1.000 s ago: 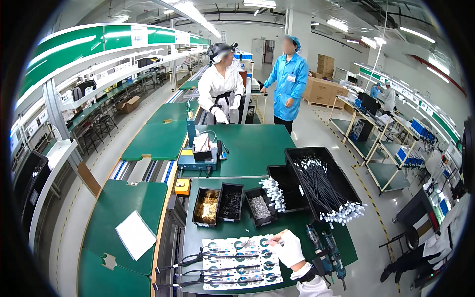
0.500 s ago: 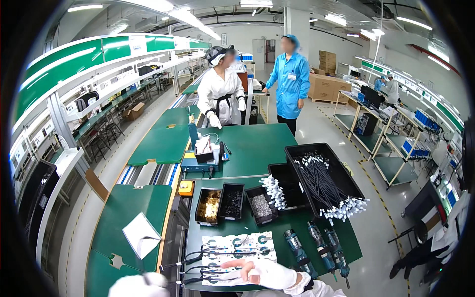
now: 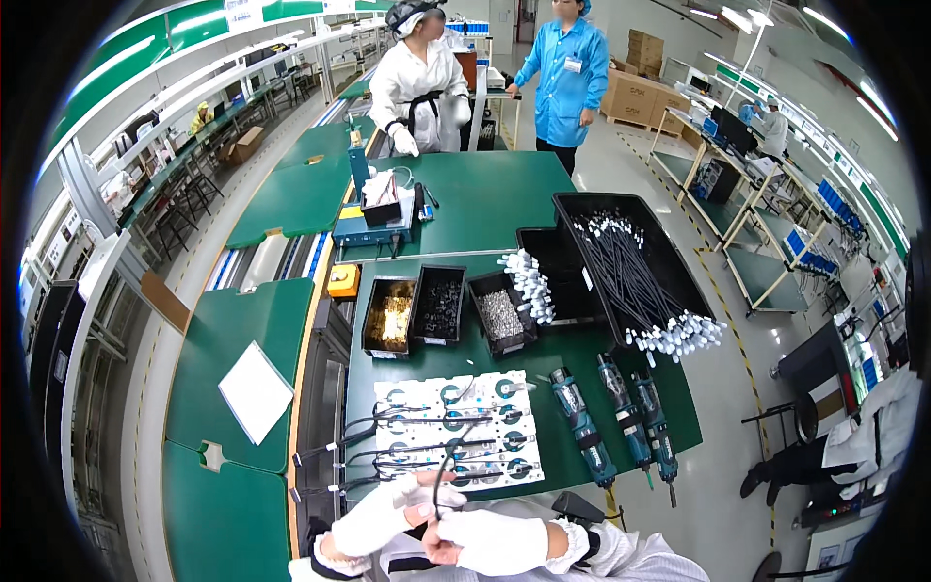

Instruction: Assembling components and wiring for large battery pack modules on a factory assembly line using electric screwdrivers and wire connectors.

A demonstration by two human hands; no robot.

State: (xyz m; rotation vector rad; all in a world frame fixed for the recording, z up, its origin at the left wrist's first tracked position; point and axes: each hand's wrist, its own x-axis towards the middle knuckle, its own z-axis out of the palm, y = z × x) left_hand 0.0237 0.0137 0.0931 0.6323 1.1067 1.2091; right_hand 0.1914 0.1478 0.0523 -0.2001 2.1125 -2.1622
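Observation:
My left hand [image 3: 376,514] and my right hand [image 3: 495,541], both in white gloves with bare fingertips showing, meet at the near edge of the bench. Between them a thin black cable [image 3: 439,488] rises in a curve, and the fingers of both hands are closed about its lower end. Just beyond is a white fixture plate [image 3: 393,444] with round dark-green spots in rows. Several black cables [image 3: 393,420] lie across this plate, their ends hanging past its left side. The cable's tip in my fingers is hidden.
Behind the plate stand black bins of gold parts [image 3: 396,318], black parts [image 3: 443,303] and silver parts [image 3: 501,315]. A large black tray [image 3: 679,281] holds white-ended cables. Teal power screwdrivers [image 3: 579,417] lie at right. Two people [image 3: 419,82] [image 3: 567,82] stand beyond the bench.
My left hand has come in from the lower left to meet my right hand, which has drawn back off the plate. A black cable is now between them. The view has tipped downward.

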